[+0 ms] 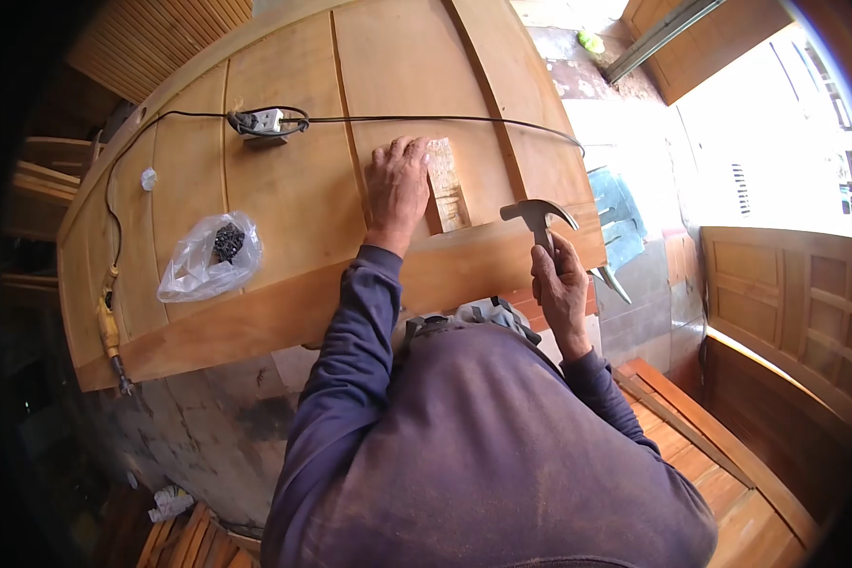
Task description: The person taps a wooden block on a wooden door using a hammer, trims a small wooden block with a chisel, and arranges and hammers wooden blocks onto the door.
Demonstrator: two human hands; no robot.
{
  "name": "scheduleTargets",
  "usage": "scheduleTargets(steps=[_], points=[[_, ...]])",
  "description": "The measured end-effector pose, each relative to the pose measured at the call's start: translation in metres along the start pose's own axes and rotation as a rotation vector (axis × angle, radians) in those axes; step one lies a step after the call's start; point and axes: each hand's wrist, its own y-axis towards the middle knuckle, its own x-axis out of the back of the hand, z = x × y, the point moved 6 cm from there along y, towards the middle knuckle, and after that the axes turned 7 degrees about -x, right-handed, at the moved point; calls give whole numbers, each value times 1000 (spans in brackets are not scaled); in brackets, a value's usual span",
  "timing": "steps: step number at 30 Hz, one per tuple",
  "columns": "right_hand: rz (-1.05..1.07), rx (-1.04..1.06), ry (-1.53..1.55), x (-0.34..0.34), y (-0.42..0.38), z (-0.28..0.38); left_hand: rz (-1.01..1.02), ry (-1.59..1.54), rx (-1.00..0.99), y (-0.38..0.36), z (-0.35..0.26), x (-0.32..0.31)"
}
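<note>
Here, near the middle of the frame, the left hand (398,185) lies flat, palm down, on a small wooden block (448,186), its fingers spread over the block's left edge; it presses rather than grips, nothing enclosed in it, seemingly to keep the block from shifting. The block sits on a large wooden door panel (293,199) that fills the upper centre and left of the picture, laid flat as a work surface. Just right of the block, the right hand (560,284) is closed firmly around the handle of a claw hammer (538,213), held close under the steel head, which is raised just above the panel's near edge with the claw pointing right and the face turned toward the block. Choking up on the handle like this looks suited to short, controlled taps.

A black power cord (426,119) runs across the upper part of the panel to a socket box (267,121) at upper centre-left, kept well apart from the hands. Toward the left, a clear plastic bag (206,257) holding small dark pieces, perhaps screws, rests on the panel. At the far left edge a yellow-handled tool (109,327) hangs off the panel by the cord. More panelled doors (790,303) lean at the right of the frame.
</note>
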Motion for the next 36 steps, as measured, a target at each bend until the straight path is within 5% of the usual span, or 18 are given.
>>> scheduleTargets(steps=[4,7,10,11,18,24,36], points=[[27,13,22,4,16,7,89,-84,-92,10,32,-17],[69,7,32,9,29,10,334,-510,-19,31,65,-30],[106,14,37,11,38,15,579,-957,489,34,71,-1],[138,25,45,12,44,15,597,-924,490,32,81,14],[184,2,36,20,63,18,466,-881,498,17,98,13],[214,3,-78,17,67,26,-117,-307,114,20,45,4],[296,46,-86,-2,57,32,-210,-93,115,8,7,16]])
